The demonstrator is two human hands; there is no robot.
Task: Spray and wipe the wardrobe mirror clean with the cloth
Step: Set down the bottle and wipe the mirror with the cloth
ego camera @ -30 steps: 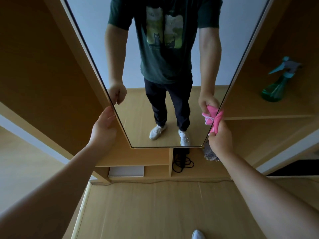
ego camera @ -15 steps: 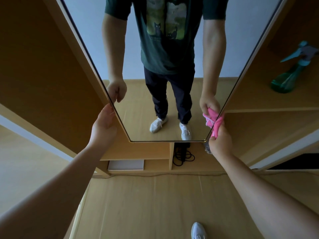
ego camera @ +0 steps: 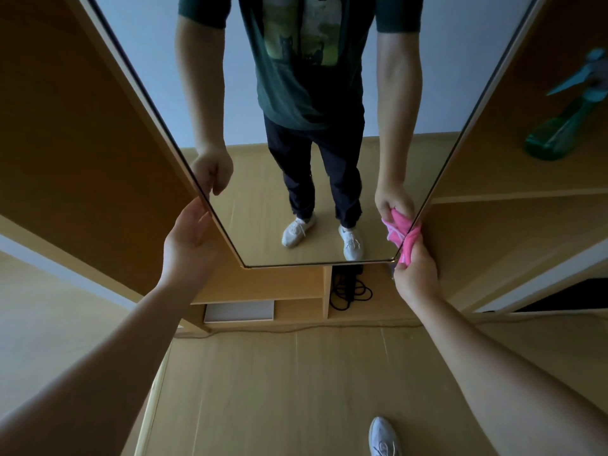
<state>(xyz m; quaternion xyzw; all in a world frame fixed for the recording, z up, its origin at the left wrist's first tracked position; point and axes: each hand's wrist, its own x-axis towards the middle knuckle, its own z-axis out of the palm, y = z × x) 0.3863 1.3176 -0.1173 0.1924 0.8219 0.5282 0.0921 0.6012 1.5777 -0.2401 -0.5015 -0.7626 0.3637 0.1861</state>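
The right hand [ego camera: 415, 269] is bunching the pink cloth [ego camera: 409, 244] in its curled fingers [ego camera: 417, 250], which are pinching it tight and pressing it against the lower right edge of the wardrobe mirror [ego camera: 332, 179], just above the bottom right corner. The left hand [ego camera: 187, 240] is resting on the mirror's left edge, its fingers [ego camera: 197, 213] lying loosely together along the frame with the thumb apart, gripping nothing else. The green spray bottle [ego camera: 564, 126] is standing on a wardrobe shelf [ego camera: 513, 179] well to the right of the cloth-holding fingers and higher up. Below the mirror, between the two hands, a coiled black cable [ego camera: 349, 289] is lying in an open compartment. A white shoe [ego camera: 383, 437] is showing on the floor [ego camera: 279, 390] beneath the right arm.
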